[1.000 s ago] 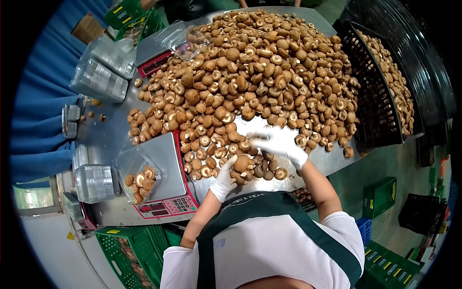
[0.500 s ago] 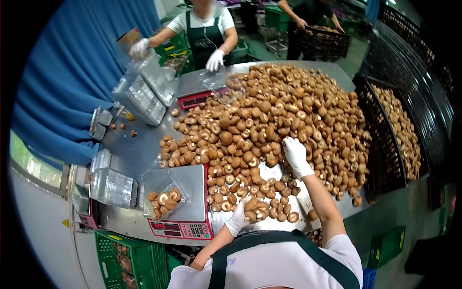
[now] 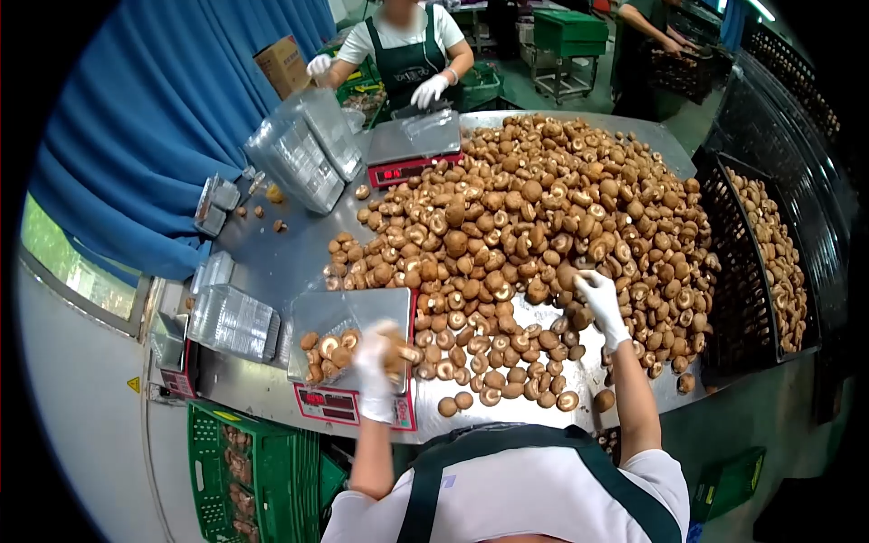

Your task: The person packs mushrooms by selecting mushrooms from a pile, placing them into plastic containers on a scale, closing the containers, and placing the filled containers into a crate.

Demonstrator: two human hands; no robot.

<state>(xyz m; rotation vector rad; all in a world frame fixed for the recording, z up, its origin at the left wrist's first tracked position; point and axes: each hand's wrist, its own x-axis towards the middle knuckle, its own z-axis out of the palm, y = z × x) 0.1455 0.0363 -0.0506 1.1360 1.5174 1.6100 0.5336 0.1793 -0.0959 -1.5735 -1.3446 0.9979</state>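
Note:
My left hand point(image 3: 373, 371), in a white glove and blurred by motion, grips several brown shiitake mushrooms point(image 3: 396, 353) above the right side of the near scale point(image 3: 405, 312). Just left of it, a clear plastic tray point(image 3: 337, 385) on the scale's plate holds several mushrooms point(image 3: 328, 351). My right hand point(image 3: 601, 303), also gloved, is at the near side of the big mushroom pile point(image 3: 507, 208), its fingers closed against a brown mushroom point(image 3: 567, 275). Loose mushrooms point(image 3: 513, 376) lie on the metal table between my hands.
Stacked clear trays point(image 3: 231, 324) stand left of the scale, with taller stacks point(image 3: 303, 149) behind. A black crate of mushrooms point(image 3: 769, 253) stands right. Across the table, a co-worker point(image 3: 407, 54) is at another scale point(image 3: 415, 145). Another person holds a dark crate point(image 3: 692, 71).
My left hand has carried its mushrooms leftward and up over the scale. My right hand remains at the pile. The co-worker's hand has left the tray stack, and the view has shifted.

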